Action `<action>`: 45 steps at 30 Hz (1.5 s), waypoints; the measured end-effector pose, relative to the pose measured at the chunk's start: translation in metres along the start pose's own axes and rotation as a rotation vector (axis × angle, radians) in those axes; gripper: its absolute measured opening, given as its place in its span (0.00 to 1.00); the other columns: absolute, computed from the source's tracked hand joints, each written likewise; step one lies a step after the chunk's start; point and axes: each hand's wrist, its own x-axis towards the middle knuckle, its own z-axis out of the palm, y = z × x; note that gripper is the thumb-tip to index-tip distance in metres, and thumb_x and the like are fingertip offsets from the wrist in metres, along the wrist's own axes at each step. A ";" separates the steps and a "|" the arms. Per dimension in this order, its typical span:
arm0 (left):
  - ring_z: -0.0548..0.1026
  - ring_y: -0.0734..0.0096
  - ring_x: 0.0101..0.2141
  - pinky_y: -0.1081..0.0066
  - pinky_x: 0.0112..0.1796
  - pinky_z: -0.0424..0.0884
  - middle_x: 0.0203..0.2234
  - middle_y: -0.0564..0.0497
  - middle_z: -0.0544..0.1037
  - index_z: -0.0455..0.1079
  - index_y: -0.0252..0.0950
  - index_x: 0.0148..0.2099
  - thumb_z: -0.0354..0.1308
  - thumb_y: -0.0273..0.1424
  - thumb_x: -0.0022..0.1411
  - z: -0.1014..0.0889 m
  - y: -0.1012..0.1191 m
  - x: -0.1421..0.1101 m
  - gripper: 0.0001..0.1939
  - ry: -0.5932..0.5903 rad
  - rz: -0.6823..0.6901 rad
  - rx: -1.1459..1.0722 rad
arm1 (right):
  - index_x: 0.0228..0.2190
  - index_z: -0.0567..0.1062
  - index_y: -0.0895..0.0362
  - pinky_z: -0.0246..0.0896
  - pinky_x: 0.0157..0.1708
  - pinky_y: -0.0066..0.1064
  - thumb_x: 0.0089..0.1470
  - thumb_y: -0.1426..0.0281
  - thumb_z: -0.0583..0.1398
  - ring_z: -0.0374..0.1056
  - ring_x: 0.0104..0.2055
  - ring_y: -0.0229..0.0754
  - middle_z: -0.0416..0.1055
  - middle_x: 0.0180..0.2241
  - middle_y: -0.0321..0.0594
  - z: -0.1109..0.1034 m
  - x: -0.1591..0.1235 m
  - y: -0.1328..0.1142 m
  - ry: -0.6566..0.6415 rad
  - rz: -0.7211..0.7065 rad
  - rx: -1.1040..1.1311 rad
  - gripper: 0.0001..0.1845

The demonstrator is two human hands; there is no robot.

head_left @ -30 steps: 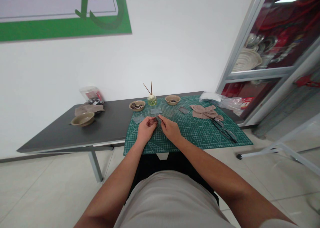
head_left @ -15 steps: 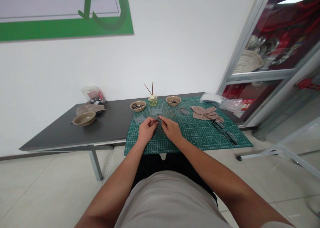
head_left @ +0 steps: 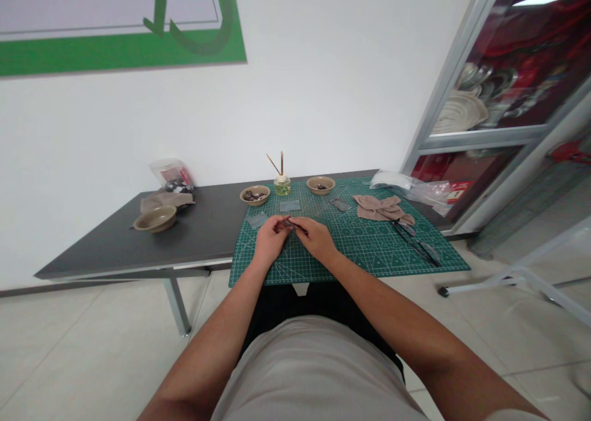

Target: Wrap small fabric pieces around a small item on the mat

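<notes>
Small dark piece [head_left: 289,223], left hand [head_left: 271,239], right hand [head_left: 314,238] (fingertips meeting), cutting mat [head_left: 364,255], room around

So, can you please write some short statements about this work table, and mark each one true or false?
1. The left hand and right hand meet above the green cutting mat, with a small dark piece at their fingertips. True.
2. The beige cloth lies on the bare dark table, off the mat. False: it lies on the mat, to the right of the hands.
3. A small glass jar with thin sticks stands between two tan bowls. True.
4. A third tan bowl stands on the mat. False: it stands on the dark table, left of the mat.
</notes>
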 end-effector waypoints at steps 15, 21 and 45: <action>0.74 0.68 0.28 0.68 0.35 0.68 0.24 0.53 0.78 0.78 0.38 0.35 0.61 0.24 0.50 0.000 0.005 -0.002 0.09 -0.023 -0.027 0.108 | 0.37 0.79 0.54 0.66 0.43 0.32 0.57 0.72 0.61 0.72 0.40 0.40 0.77 0.36 0.39 -0.006 0.005 0.003 0.003 0.099 0.108 0.06; 0.73 0.69 0.26 0.69 0.32 0.68 0.23 0.54 0.78 0.78 0.39 0.37 0.60 0.25 0.50 0.000 0.002 -0.002 0.10 -0.032 -0.028 0.080 | 0.33 0.79 0.54 0.65 0.40 0.30 0.55 0.71 0.62 0.72 0.38 0.39 0.77 0.34 0.37 -0.008 0.004 0.004 0.017 0.124 0.157 0.04; 0.72 0.71 0.24 0.71 0.29 0.67 0.22 0.54 0.77 0.78 0.36 0.36 0.62 0.26 0.48 -0.001 -0.001 0.001 0.10 -0.046 -0.105 0.000 | 0.38 0.80 0.53 0.65 0.39 0.30 0.58 0.71 0.60 0.73 0.37 0.39 0.78 0.35 0.37 -0.008 0.002 0.003 -0.003 0.090 0.041 0.08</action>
